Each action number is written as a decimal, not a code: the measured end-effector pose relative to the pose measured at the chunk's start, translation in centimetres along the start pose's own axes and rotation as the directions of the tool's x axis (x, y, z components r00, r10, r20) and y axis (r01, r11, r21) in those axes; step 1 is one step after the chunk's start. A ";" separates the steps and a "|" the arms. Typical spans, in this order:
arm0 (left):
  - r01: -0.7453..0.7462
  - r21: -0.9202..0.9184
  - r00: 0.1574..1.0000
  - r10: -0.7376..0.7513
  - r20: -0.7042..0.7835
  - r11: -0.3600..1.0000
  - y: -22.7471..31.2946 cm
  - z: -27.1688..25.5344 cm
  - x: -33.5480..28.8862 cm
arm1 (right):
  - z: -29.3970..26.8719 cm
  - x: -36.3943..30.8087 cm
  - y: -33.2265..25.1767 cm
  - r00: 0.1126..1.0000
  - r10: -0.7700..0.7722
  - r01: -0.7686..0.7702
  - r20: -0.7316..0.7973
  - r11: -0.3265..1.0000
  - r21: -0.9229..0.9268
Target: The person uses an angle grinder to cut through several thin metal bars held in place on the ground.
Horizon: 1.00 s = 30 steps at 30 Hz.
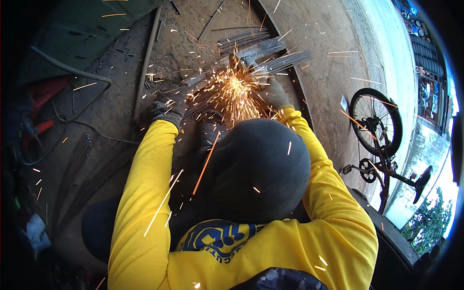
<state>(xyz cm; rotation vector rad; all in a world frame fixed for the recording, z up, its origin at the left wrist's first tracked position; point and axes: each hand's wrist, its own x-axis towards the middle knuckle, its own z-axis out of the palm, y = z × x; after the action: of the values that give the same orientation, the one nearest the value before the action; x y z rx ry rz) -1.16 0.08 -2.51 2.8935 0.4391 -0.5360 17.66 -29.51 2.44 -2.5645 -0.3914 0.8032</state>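
Observation:
A bright burst of orange sparks [237, 89] sprays toward me from among the steel pieces, between my two gloved hands. My left hand [170, 104], in a dark grey knit glove, is curled just left of the sparks; what it grips is too dark to name. To the right, my right hand [276, 94], in a lighter glove, is closed beside the burst, its fingertips hidden by glare. Just beyond lie a flat steel bar [268, 48] and a bundle of thin steel rods [287, 62]. The tool making the sparks is hidden. Both sleeves are yellow.
A dark rounded, cloth-covered shape [256, 169] sits between my arms. A long metal bar [147, 63] lies left, near a looping cable [72, 70] and a red object [46, 92]. More rods [244, 38] lie ahead. A bicycle [377, 123] stands right.

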 end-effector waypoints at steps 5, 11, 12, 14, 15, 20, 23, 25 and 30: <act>0.001 -0.027 1.000 -0.001 0.014 1.000 0.1 -0.7 -0.4 | -0.7 -0.3 -0.5 0.997 0.043 -0.045 0.069 0.999 0.024; 0.026 -0.058 0.999 -0.028 -0.026 0.998 0.4 -0.4 -0.9 | -0.8 -1.4 -1.9 0.997 0.080 -0.079 0.024 0.997 -0.023; 0.038 -0.067 0.998 -0.040 -0.038 0.997 0.5 -0.2 -0.8 | -1.0 -1.5 -2.4 0.996 0.085 -0.084 0.031 0.996 -0.026; 0.047 -0.037 0.998 -0.049 -0.049 0.998 0.3 0.1 -0.7 | -1.3 -2.1 -3.4 0.995 0.100 -0.100 0.019 0.995 -0.008; 0.050 -0.044 0.998 -0.052 -0.034 0.998 0.2 0.1 -0.4 | -1.6 -2.6 -3.6 0.994 0.110 -0.110 0.000 0.994 0.007; -0.032 0.027 0.999 0.033 -0.038 0.999 0.0 -0.8 -0.4 | -3.6 -4.0 -3.7 0.983 0.177 -0.168 -0.042 0.971 0.170; -0.007 0.026 1.000 0.007 -0.009 1.000 0.3 -1.6 -0.7 | -4.1 -4.2 -3.1 0.986 0.156 -0.146 -0.055 0.977 0.155; 0.006 0.036 1.000 -0.005 -0.024 0.999 0.5 -1.8 -0.9 | -3.7 -4.4 -2.7 0.990 0.124 -0.111 -0.060 0.976 0.185; -0.058 0.064 0.994 0.064 -0.094 0.996 -0.5 -1.3 -0.7 | -2.5 -5.1 -2.2 0.985 0.165 -0.153 -0.045 0.969 0.195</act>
<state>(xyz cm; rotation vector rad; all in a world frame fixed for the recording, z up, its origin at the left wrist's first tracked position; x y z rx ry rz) -1.55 0.67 -1.06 2.9901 0.3518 -0.4100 14.79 -30.31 7.76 -2.4552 -0.0849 0.7755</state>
